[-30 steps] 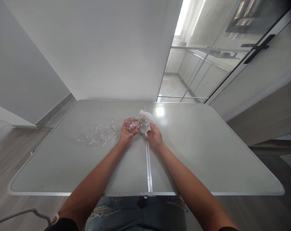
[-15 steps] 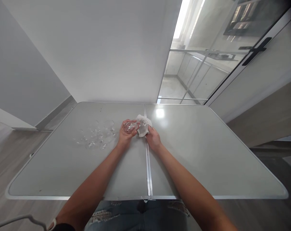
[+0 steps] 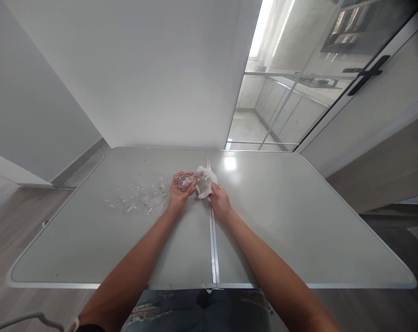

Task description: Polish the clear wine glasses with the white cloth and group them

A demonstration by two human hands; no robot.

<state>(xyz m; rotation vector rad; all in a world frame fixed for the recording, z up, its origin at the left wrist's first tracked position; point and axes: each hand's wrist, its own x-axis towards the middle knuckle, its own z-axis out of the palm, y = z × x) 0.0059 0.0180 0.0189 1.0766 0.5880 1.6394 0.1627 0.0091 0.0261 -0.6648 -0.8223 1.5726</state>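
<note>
A clear stemmed glass (image 3: 185, 183) lies sideways in my left hand (image 3: 179, 195), its bowl toward the left and its stem pointing right. My left fingers are wrapped round the bowl. My right hand (image 3: 220, 200) grips a white cloth (image 3: 206, 188), thumb on top, close to the table's middle seam. The cloth lies spread under and around the foot end of the glass. Several more clear glasses (image 3: 144, 196) stand in a group on the table just left of my left hand; their outlines are faint.
The pale grey table (image 3: 291, 221) has a metal rim and a metal seam (image 3: 214, 258) down its middle. A white wall (image 3: 160, 92) rises behind it. Glass panels (image 3: 271, 106) and a door with a black handle (image 3: 369, 74) are at the right.
The glass and my left hand have shifted very slightly left. The cloth has changed shape a little around the foot end. My right hand has hardly moved.
</note>
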